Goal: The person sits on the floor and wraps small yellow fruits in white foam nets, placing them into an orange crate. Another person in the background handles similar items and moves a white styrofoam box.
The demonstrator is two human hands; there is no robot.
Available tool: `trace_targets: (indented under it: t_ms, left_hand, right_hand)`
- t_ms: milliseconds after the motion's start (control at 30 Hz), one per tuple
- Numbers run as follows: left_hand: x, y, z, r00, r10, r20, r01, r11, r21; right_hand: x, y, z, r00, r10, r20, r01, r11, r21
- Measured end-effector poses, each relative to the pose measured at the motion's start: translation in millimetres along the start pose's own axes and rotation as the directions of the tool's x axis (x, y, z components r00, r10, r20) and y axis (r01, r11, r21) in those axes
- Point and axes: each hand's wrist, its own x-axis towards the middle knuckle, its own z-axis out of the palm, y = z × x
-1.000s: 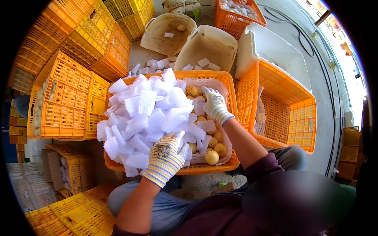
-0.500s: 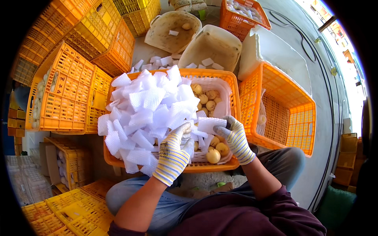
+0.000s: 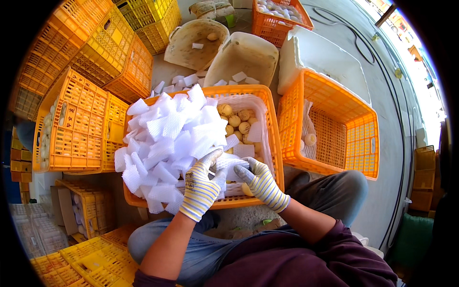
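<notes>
An orange crate (image 3: 275, 143) in front of my knees holds a big heap of white foam net sleeves (image 3: 167, 138) on its left side and several round yellowish fruits (image 3: 237, 122) on its right. Both hands wear striped knit gloves. My left hand (image 3: 203, 184) grips one white foam sleeve (image 3: 229, 165) at the crate's near edge. My right hand (image 3: 260, 182) holds a yellowish fruit (image 3: 247, 190) against that sleeve's open end; only the fruit's lower edge shows under the fingers.
An almost empty orange crate (image 3: 349, 138) with one fruit stands to the right. Stacked orange and yellow crates (image 3: 81, 91) fill the left. Two beige tubs (image 3: 239, 57), a white foam box (image 3: 325, 62) and a crate of wrapped fruit (image 3: 279, 16) sit behind.
My right hand has come back from the fruit pile to the crate's near edge with a fruit. My left hand has lifted a sleeve and met it there.
</notes>
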Motion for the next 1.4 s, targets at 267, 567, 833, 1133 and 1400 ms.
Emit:
trace_targets:
  t_ms: [267, 567, 833, 1133, 1400]
  left_hand:
    - [7.0, 9.8, -19.8, 0.972, -0.154, 0.179, 0.212, 0.902, -0.376]
    - [4.8, 22.2, -9.7, 0.984, -0.145, 0.103, 0.156, 0.982, -0.110]
    - [6.2, 5.2, -18.2, 1.000, -0.020, -0.004, 0.019, 0.991, -0.135]
    - [2.4, -2.8, -26.1, 0.964, -0.267, 0.010, 0.234, 0.823, -0.517]
    - [7.6, 8.2, -28.0, 0.965, -0.242, 0.105, 0.231, 0.585, -0.778]
  right_hand:
    - [19.7, 2.6, 7.3, 0.977, -0.180, 0.111, 0.205, 0.935, -0.288]
    - [236.0, 73.3, -64.4, 0.952, -0.242, -0.188, 0.005, 0.626, -0.780]
    - [251.0, 70.4, -60.7, 0.940, -0.227, -0.255, -0.032, 0.684, -0.728]
    - [101.3, -36.8, -33.3, 0.969, -0.249, 0.015, 0.246, 0.964, 0.096]
    - [34.3, -65.2, 13.3, 0.655, -0.649, 0.388, 0.749, 0.487, -0.449]
